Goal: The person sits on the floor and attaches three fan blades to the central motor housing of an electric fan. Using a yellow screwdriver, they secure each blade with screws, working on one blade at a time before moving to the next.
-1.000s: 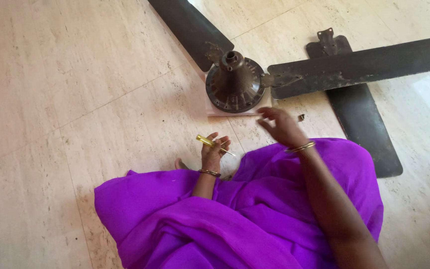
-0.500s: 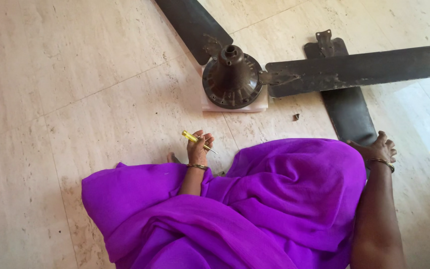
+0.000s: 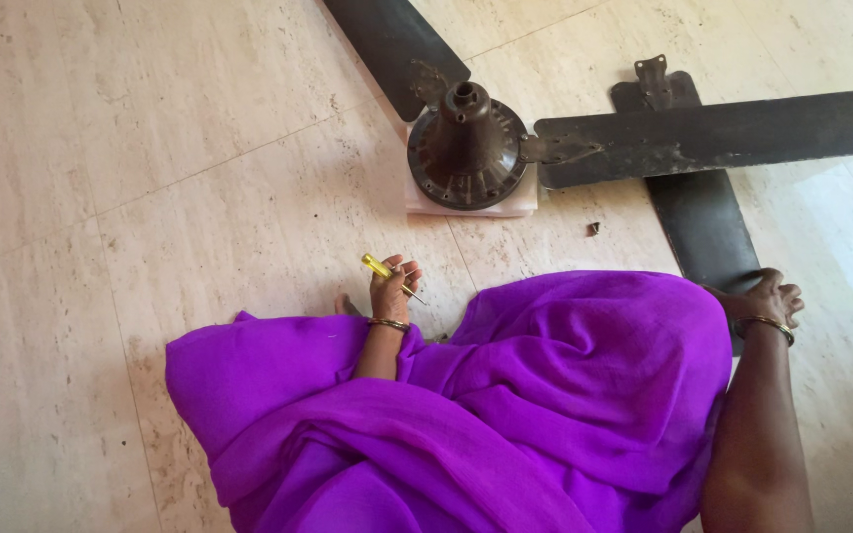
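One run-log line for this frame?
left hand: holds yellow screwdriver | right hand: on loose fan blade | fan motor: on floor, untouched

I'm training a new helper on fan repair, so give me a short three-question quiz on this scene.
1. True or false: the left hand holds a yellow-handled screwdriver.
2. The right hand rests on: A) the fan motor housing, B) the loose fan blade on the floor, C) the small dark piece.
3. How many blades are attached to the motor housing in view?

Key: 1 true; 2 B; 3 two, one toward the top edge and one to the right.
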